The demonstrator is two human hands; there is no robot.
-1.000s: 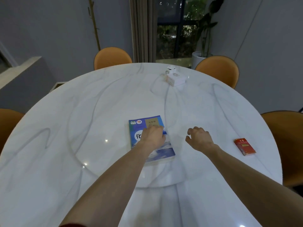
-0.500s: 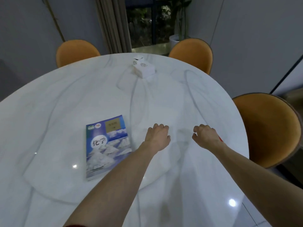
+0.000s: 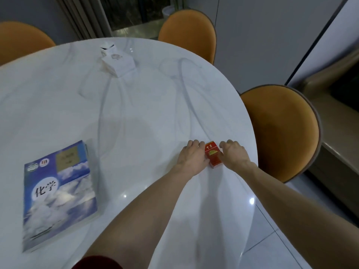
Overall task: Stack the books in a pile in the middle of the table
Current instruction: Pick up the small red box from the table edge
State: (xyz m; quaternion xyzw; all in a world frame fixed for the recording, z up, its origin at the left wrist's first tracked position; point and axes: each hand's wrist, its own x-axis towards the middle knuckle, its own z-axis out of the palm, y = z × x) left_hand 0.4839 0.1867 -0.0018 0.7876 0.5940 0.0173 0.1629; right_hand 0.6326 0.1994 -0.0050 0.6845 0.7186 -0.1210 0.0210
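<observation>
A blue book (image 3: 58, 193) with clouds on its cover lies flat on the white marble table (image 3: 136, 113), at the left. Near the table's right edge lies a small red book (image 3: 212, 155). My left hand (image 3: 191, 158) presses against its left side and my right hand (image 3: 233, 154) against its right side, fingers curled over the far end. The small red book rests on the table between both hands.
A white tissue box (image 3: 118, 62) stands at the far side of the table. Orange chairs stand around it: one at the right (image 3: 279, 131), one at the back (image 3: 190, 33), one at the far left (image 3: 21, 41). The table's edge runs close behind my right hand.
My left hand has left the blue book and both hands have moved right to the small red book. My view has swung right, so the blue book now lies at the left.
</observation>
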